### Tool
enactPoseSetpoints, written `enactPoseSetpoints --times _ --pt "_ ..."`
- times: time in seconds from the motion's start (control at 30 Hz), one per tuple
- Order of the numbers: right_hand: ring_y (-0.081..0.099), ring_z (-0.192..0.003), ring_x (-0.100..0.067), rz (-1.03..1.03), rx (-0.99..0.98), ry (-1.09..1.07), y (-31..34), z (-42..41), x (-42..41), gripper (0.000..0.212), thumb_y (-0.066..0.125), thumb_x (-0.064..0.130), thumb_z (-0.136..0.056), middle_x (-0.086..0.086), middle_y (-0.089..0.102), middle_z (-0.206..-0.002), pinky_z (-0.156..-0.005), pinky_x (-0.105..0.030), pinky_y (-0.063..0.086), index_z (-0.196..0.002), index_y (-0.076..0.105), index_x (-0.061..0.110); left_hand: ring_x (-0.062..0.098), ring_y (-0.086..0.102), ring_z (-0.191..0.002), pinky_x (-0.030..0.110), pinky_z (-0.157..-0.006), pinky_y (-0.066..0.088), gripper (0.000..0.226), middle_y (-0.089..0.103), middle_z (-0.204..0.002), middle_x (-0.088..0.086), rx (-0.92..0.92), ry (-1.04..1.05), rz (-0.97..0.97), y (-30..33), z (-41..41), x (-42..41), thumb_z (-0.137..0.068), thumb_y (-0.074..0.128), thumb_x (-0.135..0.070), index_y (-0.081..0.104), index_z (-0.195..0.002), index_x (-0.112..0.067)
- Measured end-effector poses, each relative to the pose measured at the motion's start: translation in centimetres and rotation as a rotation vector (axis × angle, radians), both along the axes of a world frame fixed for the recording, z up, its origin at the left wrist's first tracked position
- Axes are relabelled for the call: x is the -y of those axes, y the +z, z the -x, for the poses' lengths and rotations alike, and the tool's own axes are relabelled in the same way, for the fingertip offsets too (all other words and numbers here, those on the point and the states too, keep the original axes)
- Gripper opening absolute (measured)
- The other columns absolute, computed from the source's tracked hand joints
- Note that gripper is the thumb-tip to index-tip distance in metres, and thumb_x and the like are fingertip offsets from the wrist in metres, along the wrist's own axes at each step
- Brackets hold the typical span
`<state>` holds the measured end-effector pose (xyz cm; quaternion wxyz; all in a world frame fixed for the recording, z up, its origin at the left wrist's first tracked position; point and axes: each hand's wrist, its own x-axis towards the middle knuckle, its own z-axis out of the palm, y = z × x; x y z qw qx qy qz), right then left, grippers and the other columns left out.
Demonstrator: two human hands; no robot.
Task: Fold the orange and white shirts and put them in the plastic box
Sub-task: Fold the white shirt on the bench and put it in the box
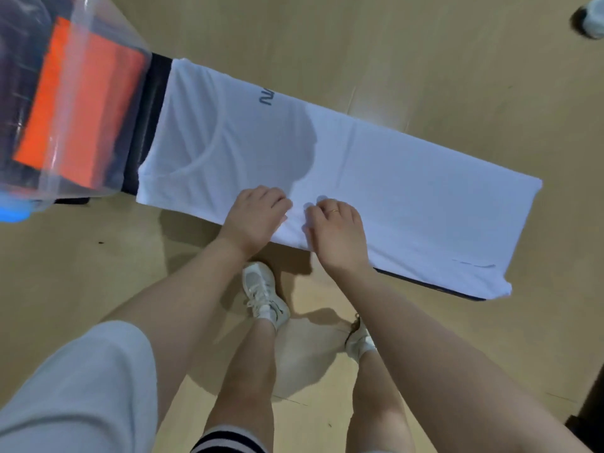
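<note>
both my hands, left hand (pixel 253 215) and right hand (pixel 338 232), fingers curled, pressing white shirt (pixel 376 165) edge | orange shirt (pixel 81 116) inside plastic box (pixel 94 37)

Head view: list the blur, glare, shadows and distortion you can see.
Head view: the clear plastic box at upper left is motion-blurred and streaked with glare, smearing the folded orange shirt inside; a rounded shadow falls across the white shirt above the left hand and right hand; softer shadows spread on the floor around the shoes; wide-angle distortion stretches the forearms near the frame edges.
</note>
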<state>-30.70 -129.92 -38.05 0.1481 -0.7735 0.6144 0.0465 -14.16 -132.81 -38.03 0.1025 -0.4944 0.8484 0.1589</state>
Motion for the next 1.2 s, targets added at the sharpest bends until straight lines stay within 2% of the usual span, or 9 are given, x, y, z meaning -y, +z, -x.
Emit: enactPoseSetpoints --times 0.13,0.27,0.37,0.43,0.57,0.63,0.7,0.93,1.2 --pt "0.061 -0.075 -0.030 -0.047 -0.002 -0.083 0.3 -0.4 1.0 0.033 0.037 0.026 -0.073 -0.004 0.066 -0.076 -0.067 -0.030 0.045 -0.085 0.065 0.015 0.032 0.061 -0.088 0.035 -0.073 0.042 0.038 0.066 -0.097 0.011 -0.227 0.142 -0.204 0.7 -0.5 0.9 -0.087 0.033 -0.029 0.063 -0.097 -0.008" --pt "0.053 -0.089 -0.037 -0.158 0.095 -0.382 1.4 -0.5 1.9 0.037 0.034 0.020 -0.080 -0.015 0.065 -0.091 -0.074 -0.037 0.037 -0.098 0.063 0.008 0.028 0.061 -0.099 0.036 -0.081 0.044 0.034 0.065 -0.108 0.010 -0.331 0.427 -0.278 1.1 -3.1 0.3 -0.091 0.046 -0.028 0.059 -0.113 -0.006" --pt "0.054 -0.095 -0.038 -0.119 0.082 -0.266 2.0 -2.4 1.4 0.028 0.048 0.020 -0.082 -0.017 0.061 -0.104 -0.079 -0.040 0.041 -0.104 0.060 0.007 0.025 0.066 -0.079 0.030 -0.067 0.047 0.040 0.068 -0.090 0.004 -0.221 0.315 -0.134 0.7 -6.2 -1.4 -0.082 0.043 -0.043 0.065 -0.093 -0.010" --pt "0.056 -0.090 -0.037 -0.148 0.107 -0.183 1.8 -4.2 1.1 0.029 0.052 0.015 -0.078 -0.016 0.062 -0.102 -0.075 -0.038 0.042 -0.105 0.060 0.007 0.022 0.065 -0.075 0.028 -0.070 0.040 0.039 0.068 -0.084 -0.002 -0.090 0.291 -0.119 0.4 -7.7 -2.5 -0.078 0.041 -0.047 0.065 -0.088 -0.017" --pt "0.057 -0.072 -0.035 -0.116 0.027 -0.116 0.9 -5.8 1.9 0.019 0.051 0.005 -0.072 -0.016 0.060 -0.081 -0.060 -0.031 0.029 -0.088 0.060 0.005 0.023 0.061 -0.079 0.025 -0.072 0.023 0.024 0.064 -0.079 -0.003 -0.034 0.342 -0.128 -0.2 -9.1 -2.8 -0.088 0.041 -0.026 0.062 -0.081 -0.019" --pt "0.056 -0.079 -0.036 -0.125 0.010 -0.214 0.8 -5.5 2.9 0.023 0.037 0.008 -0.081 -0.017 0.061 -0.087 -0.063 -0.033 0.025 -0.091 0.058 0.003 0.023 0.055 -0.099 0.027 -0.085 0.027 0.018 0.061 -0.100 0.000 -0.027 0.413 -0.227 -0.1 -9.3 -2.4 -0.094 0.041 -0.018 0.058 -0.099 -0.016" --pt "0.054 -0.086 -0.037 -0.119 -0.006 -0.294 0.8 -4.7 3.9 0.017 0.042 0.006 -0.087 -0.018 0.060 -0.095 -0.065 -0.034 0.024 -0.095 0.056 0.002 0.023 0.052 -0.104 0.029 -0.084 0.034 0.019 0.055 -0.112 0.002 -0.038 0.470 -0.267 0.4 -9.4 -2.0 -0.097 0.038 -0.016 0.052 -0.108 -0.014" --pt "0.054 -0.091 -0.039 -0.116 0.190 -0.356 3.7 -1.9 7.7 0.027 0.042 0.021 -0.087 -0.019 0.062 -0.100 -0.074 -0.040 0.041 -0.096 0.062 0.004 0.027 0.058 -0.090 0.028 -0.068 0.036 0.026 0.065 -0.102 0.011 -0.246 0.521 -0.351 3.8 -8.1 2.8 -0.097 0.037 -0.016 0.059 -0.108 -0.007" --pt "0.051 -0.109 -0.033 -0.310 0.307 -0.412 0.7 5.2 18.5 0.023 0.046 0.005 -0.088 -0.015 0.057 -0.116 -0.087 -0.036 0.038 -0.107 0.060 0.007 0.023 0.054 -0.084 0.033 -0.075 0.044 0.019 0.062 -0.090 0.002 -0.369 0.457 -0.469 3.5 -0.3 15.8 -0.093 0.040 -0.017 0.059 -0.094 -0.012"
